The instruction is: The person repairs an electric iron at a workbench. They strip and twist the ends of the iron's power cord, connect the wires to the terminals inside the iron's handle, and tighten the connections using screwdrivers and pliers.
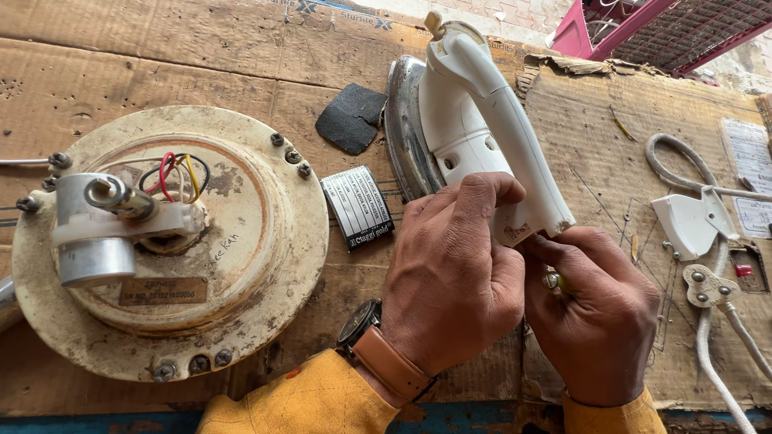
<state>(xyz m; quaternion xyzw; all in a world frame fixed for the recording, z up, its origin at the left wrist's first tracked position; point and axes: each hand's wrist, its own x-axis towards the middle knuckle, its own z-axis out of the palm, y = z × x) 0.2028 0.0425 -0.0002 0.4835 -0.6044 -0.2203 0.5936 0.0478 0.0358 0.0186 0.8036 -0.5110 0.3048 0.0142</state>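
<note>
Gripping the white iron (474,120) with our left hand (450,273), our right hand (595,309) pinches its handle end; a striped label plate (357,206) lies just left of it.

A round cream fan motor housing (173,241) is lying on the cardboard-covered counter (201,72), and everything else is placed against it. Red, yellow, black and white wires (173,173) are curling at its centre, beside a grey metal cylinder (92,233). Just right of the housing a small striped label plate (358,206) is lying flat. Above that plate, a black pad (351,118) is resting. Far right of the housing, a white cord with a plastic cover piece (691,221) is trailing. A pink metal frame (627,24) is showing beyond.
</note>
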